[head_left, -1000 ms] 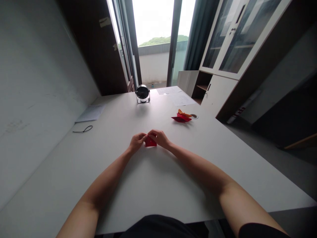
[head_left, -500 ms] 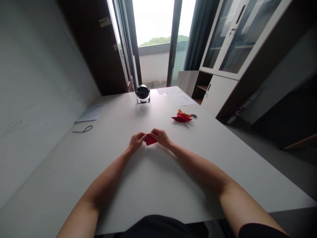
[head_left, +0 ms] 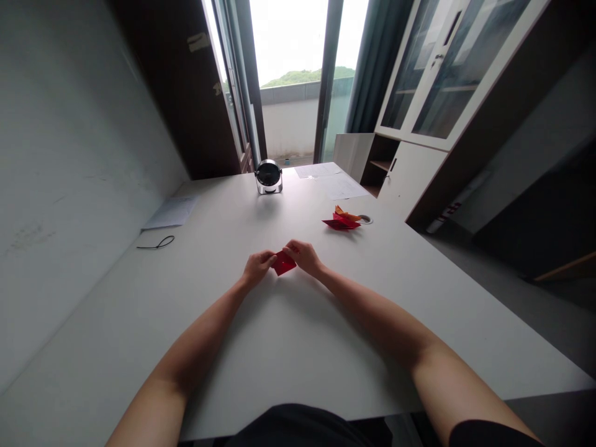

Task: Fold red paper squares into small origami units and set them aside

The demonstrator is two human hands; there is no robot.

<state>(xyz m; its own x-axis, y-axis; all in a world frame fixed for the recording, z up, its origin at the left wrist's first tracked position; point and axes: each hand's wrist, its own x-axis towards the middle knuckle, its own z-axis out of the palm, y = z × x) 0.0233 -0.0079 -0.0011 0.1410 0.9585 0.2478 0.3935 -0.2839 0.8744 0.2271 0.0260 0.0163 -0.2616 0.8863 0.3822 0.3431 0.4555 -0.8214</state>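
The left hand (head_left: 258, 267) and right hand (head_left: 303, 256) are pinching a red paper (head_left: 285, 264), fingers closed on its two sides; it is showing a flat, straight-edged shape, well in from the table's (head_left: 288, 360) near edge. Angular red and orange papers (head_left: 342, 223) are lying beside a ring (head_left: 368, 219) toward the right edge. Sheets (head_left: 344, 187) near the far right corner are bearing marks too faint to read.

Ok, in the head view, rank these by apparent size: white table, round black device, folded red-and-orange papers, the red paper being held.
1. White table
2. Round black device and folded red-and-orange papers: too alike to rank
3. Red paper, partly hidden
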